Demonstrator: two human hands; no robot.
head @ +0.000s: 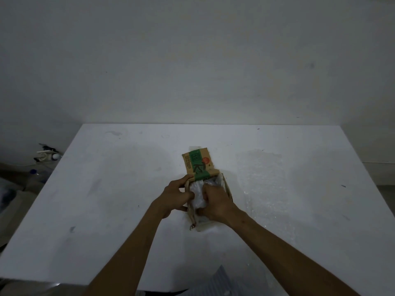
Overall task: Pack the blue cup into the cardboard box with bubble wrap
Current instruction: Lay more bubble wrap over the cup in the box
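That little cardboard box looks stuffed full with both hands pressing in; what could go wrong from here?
1. The cardboard box looks worn at its near corner; the right hand pushing the bubble wrap bundle in could split it.
2. The left hand only steadies one side, so the box might slide or tip.
3. The bundle bulges above the rim, so the open flap may not close.

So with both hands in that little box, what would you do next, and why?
Probably press the white bubble-wrapped bundle deeper into the small brown cardboard box. The bundle bulges above the rim between the left hand and right hand, and the green-printed lid flap stands open behind, so it likely could not close yet.
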